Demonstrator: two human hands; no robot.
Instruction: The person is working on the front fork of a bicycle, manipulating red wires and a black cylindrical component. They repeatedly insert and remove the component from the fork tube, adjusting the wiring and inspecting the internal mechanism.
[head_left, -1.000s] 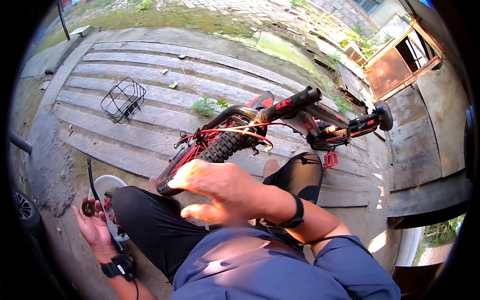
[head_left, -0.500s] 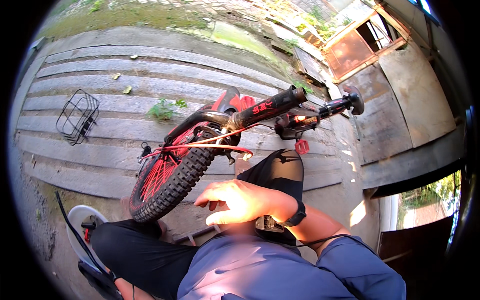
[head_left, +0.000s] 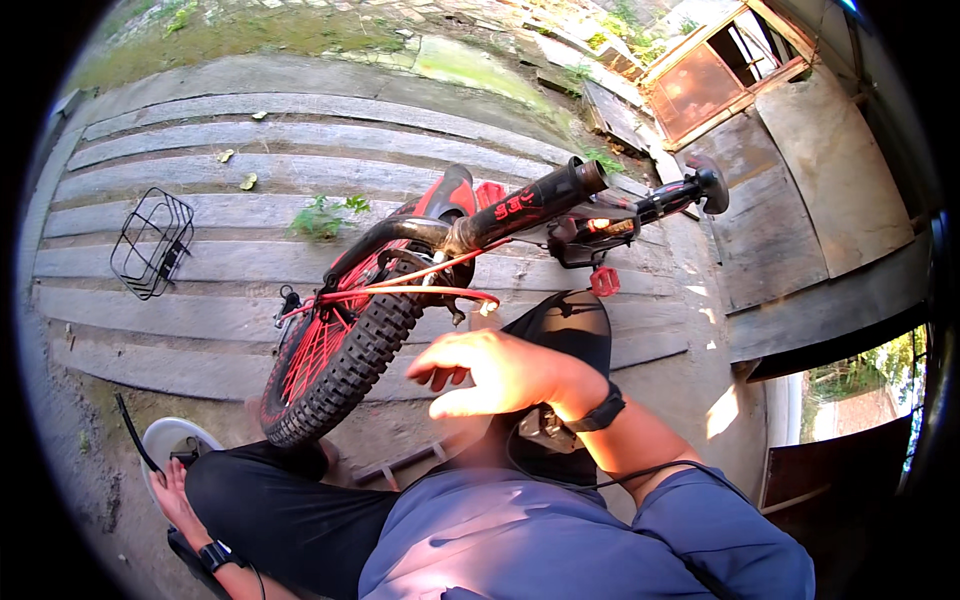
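Observation:
A bicycle stands turned before me, its front wheel [head_left: 345, 385] with knobbly black tyre and red spokes close to my left knee. The bare black head tube [head_left: 520, 208] has no handlebar in it, and red cables [head_left: 410, 290] hang loose by the fork. My right hand [head_left: 490, 370] hovers over my lap beside the tyre, fingers loosely bent, thumb apart, holding nothing. Beyond my left knee, my left hand [head_left: 176, 500] reaches to the rim of a white basin [head_left: 195, 430], fingers stretched out. A curved black strip [head_left: 138, 435] runs to its fingertips; no grip on it shows.
A black wire basket [head_left: 153, 243] lies on the slatted concrete at the left. A grey metal frame piece [head_left: 400, 465] rests on the ground between my legs. Boards [head_left: 780, 190] and a wooden-framed window [head_left: 700, 90] stand at the right. A small weed [head_left: 318, 218] grows behind the wheel.
My left hand has come into view from behind my knee, at the basin. My right hand has shifted slightly to the right. The bicycle stands as before.

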